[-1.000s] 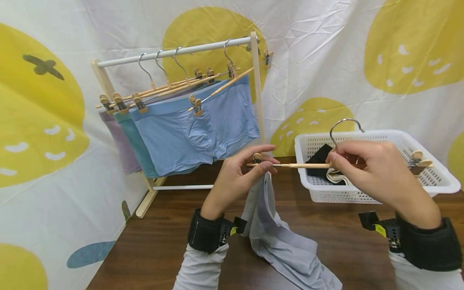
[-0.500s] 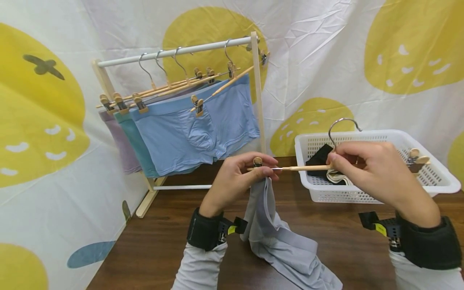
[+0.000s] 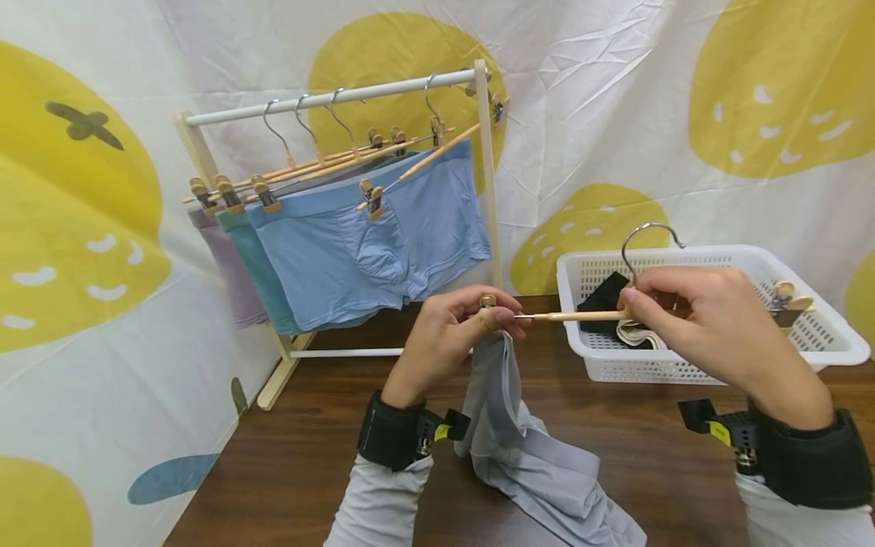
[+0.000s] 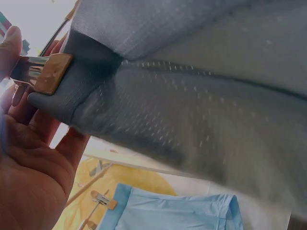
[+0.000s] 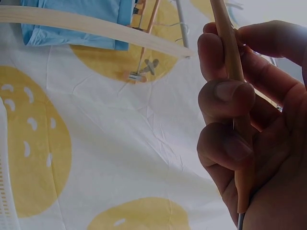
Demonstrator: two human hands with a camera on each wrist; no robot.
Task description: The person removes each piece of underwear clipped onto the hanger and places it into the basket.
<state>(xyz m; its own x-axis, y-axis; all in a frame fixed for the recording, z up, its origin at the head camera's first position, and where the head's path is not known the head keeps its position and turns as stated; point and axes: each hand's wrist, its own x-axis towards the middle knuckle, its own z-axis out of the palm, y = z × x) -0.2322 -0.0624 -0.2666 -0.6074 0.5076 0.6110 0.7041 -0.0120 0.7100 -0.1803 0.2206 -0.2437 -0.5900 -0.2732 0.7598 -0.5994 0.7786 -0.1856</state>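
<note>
Head view from the near side, looking forward and down over the table (image 3: 301,441), left wrist view close beside grey boxer briefs (image 4: 158,110), right wrist view close to right fingers (image 5: 223,146), both sharing light-blue boxer briefs (image 5: 76,24).

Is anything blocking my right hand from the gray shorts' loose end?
Nothing visible in the head view: your right hand grips the hanger, and the gray shorts trail onto the table, loose end uncovered.
</note>
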